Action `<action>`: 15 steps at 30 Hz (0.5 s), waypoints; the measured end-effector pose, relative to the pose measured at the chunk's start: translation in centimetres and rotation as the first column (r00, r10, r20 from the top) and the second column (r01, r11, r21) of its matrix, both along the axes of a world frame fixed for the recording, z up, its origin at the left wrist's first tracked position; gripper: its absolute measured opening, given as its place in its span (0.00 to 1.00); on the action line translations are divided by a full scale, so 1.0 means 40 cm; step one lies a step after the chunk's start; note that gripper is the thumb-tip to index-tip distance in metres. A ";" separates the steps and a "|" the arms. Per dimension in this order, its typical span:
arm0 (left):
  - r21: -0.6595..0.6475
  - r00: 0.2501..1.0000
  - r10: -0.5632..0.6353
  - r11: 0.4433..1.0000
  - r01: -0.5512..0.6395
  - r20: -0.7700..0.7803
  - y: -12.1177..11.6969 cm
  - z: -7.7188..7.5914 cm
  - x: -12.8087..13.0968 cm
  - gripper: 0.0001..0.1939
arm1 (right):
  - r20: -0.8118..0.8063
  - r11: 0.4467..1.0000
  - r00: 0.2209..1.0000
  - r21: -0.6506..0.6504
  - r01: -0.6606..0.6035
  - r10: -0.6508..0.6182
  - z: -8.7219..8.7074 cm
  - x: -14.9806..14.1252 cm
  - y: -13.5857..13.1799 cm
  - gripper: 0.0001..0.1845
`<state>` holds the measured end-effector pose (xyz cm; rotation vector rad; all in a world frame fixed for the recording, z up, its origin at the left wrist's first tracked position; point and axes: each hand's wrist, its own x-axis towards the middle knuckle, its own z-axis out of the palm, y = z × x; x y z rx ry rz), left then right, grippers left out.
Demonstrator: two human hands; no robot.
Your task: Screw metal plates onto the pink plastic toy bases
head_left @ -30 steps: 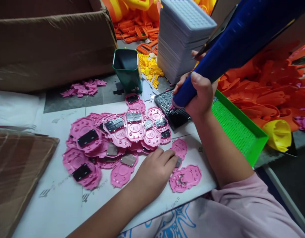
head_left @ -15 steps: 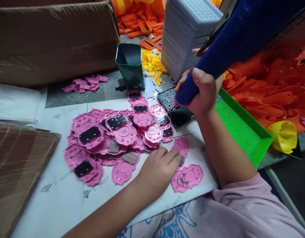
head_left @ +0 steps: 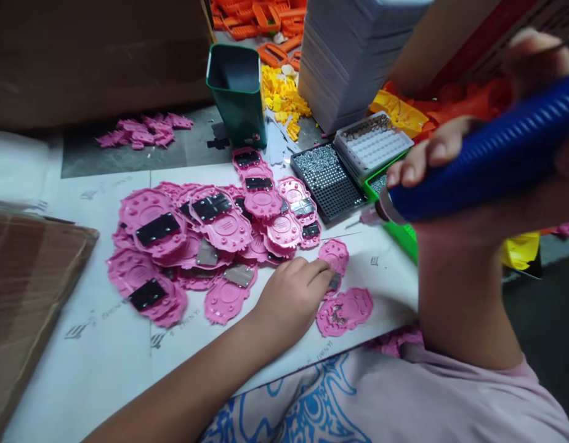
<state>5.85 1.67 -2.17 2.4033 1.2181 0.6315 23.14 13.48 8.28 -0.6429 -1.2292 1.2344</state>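
White board [head_left: 388, 280] has bare edge between hands [head_left: 289, 298] [head_left: 444, 146].

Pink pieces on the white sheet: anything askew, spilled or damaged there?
The pink pile is heaped at uneven angles. The separate pink piece near the white sheet's front edge holds small metal bits, unlike neighbours with flat plates. No breakage is plain.

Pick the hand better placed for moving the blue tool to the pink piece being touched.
Probably the right hand, as it grips the blue tool; the left hand touches the pink piece.
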 end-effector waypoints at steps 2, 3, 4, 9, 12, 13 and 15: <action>0.011 1.000 0.009 1.000 -0.009 0.026 -0.001 -0.005 0.001 0.12 | 0.070 0.987 0.987 -0.088 -0.137 0.143 -0.005 0.040 -0.051 0.20; 0.018 0.999 0.011 1.000 -0.012 0.034 -0.001 -0.006 0.001 0.12 | 0.078 0.979 0.980 -0.108 -0.175 0.183 -0.014 0.053 -0.074 0.21; 0.024 0.999 0.011 1.000 -0.012 0.037 -0.001 -0.007 0.001 0.12 | 0.082 0.974 0.976 -0.120 -0.192 0.202 -0.026 0.060 -0.097 0.23; 0.032 0.999 0.007 0.999 -0.008 0.047 -0.001 0.001 0.002 0.10 | 0.010 0.988 0.998 -0.144 -0.056 0.058 -0.072 0.040 -0.180 0.25; 0.075 0.998 0.016 0.997 -0.021 0.067 -0.005 0.010 0.006 0.11 | -0.001 0.977 0.998 -0.202 -0.064 0.065 -0.065 0.034 -0.203 0.26; 0.094 0.997 0.020 0.995 -0.027 0.072 -0.006 0.013 0.008 0.11 | 0.008 0.973 0.996 -0.215 -0.086 0.089 -0.060 0.036 -0.207 0.26; 0.130 0.996 0.027 0.991 -0.037 0.080 -0.010 0.018 0.010 0.10 | 0.027 0.965 0.990 -0.230 -0.128 0.138 -0.050 0.039 -0.212 0.25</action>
